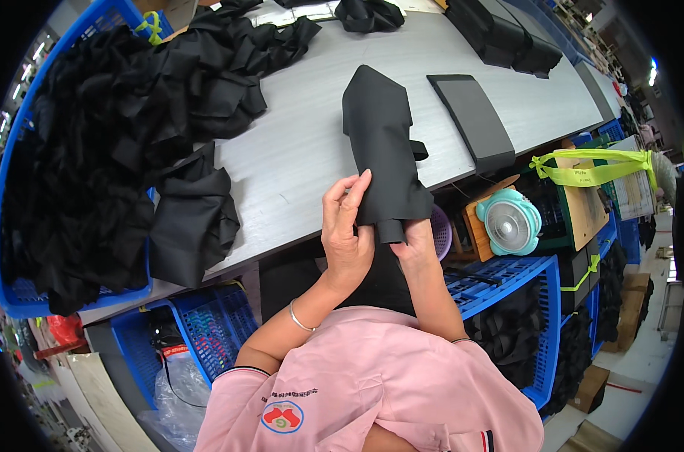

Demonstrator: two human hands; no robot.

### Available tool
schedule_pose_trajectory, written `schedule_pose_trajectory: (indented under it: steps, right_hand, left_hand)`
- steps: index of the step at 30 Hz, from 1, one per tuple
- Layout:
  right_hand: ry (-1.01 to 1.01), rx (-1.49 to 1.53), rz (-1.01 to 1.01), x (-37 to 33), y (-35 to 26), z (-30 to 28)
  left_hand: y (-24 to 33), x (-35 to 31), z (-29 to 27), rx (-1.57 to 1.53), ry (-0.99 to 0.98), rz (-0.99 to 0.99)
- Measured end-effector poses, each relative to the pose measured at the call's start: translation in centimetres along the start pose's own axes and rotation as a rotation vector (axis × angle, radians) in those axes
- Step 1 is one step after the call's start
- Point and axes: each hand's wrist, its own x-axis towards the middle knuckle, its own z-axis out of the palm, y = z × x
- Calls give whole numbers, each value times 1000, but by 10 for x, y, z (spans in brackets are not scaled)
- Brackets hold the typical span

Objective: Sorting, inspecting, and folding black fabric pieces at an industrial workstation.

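Note:
A long black fabric piece [383,151] hangs over the near edge of the grey table, its pointed far end lying on the top. A short black loop sticks out from its right side. My left hand [347,233] is closed at the piece's lower left edge, fingertips against the cloth. At the lower right corner my right hand [419,242] grips the piece, with most of its fingers hidden under the cloth. A rolled or folded tube of the same black material shows between the hands. To the right lies a flat, neatly folded black piece [474,120].
A blue basket [10,290] heaped with crumpled black cloth [93,166] stands at the left. Stacked black pieces [504,34] lie at the far right of the table [282,166]. A turquoise fan [511,222] and a blue crate [549,331] are right of me.

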Motion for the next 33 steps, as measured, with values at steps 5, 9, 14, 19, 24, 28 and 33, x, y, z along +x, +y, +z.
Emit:
schedule_pose_trajectory:
  steps: [5, 9, 14, 19, 24, 28, 33]
  right_hand:
    - [-39, 144, -26, -2, 10, -5]
    - [-57, 100, -87, -2, 17, -9]
    - [22, -23, -124, -3, 25, -8]
    - [25, 409, 175, 1, 21, -10]
    - [42, 331, 132, 3, 25, -6]
    - [24, 318, 157, 17, 30, -26]
    - [72, 163, 123, 13, 30, -16]
  left_hand:
    - [8, -8, 10, -70, 13, 68]
    - [6, -14, 11, -43, 3, 48]
    - [-1, -21, 13, 83, -1, 115]
    - [-4, -23, 12, 81, 5, 126]
    - [-6, -24, 10, 112, -4, 161]
    - [-4, -31, 10, 151, -42, 165]
    - [-3, -24, 8, 87, -2, 157]
